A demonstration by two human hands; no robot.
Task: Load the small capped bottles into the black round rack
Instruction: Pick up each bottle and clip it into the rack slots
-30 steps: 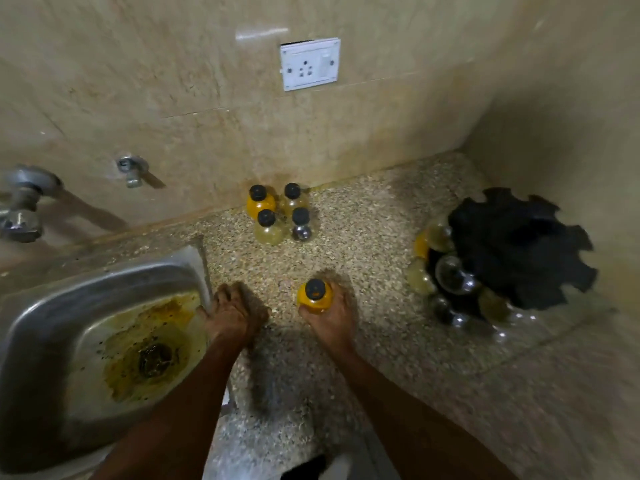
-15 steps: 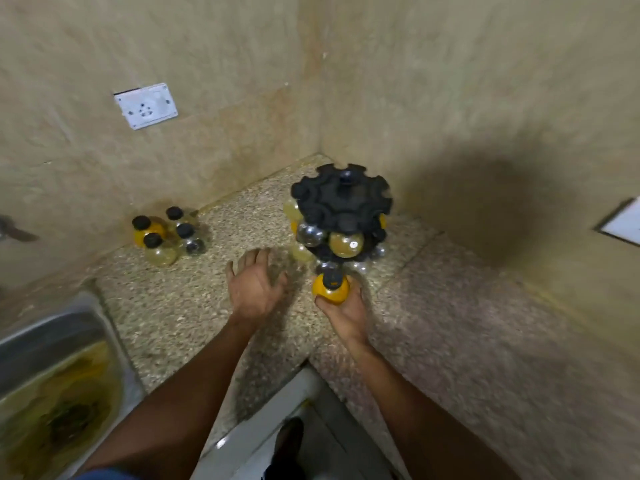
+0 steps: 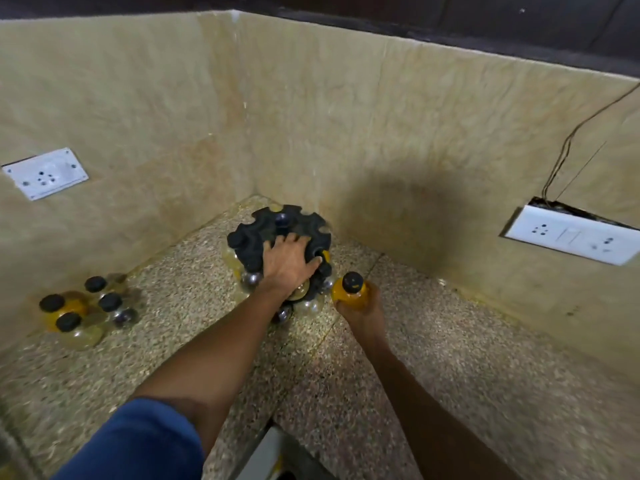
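The black round rack [image 3: 256, 233] stands in the corner of the speckled stone counter, with several small bottles hanging in its slots. My left hand [image 3: 289, 263] lies flat on top of the rack, fingers spread over it. Just right of the rack, my right hand [image 3: 360, 308] grips a yellow bottle with a black cap [image 3: 351, 289], held upright close to the rack's rim. Several more black-capped bottles [image 3: 81, 308] stand grouped at the left by the wall.
Beige tiled walls meet behind the rack. A white socket plate [image 3: 45, 173] is on the left wall and another socket plate [image 3: 571, 235] with loose wires on the right wall. The counter's front edge [image 3: 273, 441] falls away between my arms.
My view swung right from the sink to the corner. My right hand carried the yellow bottle over beside the rack. My left hand rose off the counter and landed on top of the rack.
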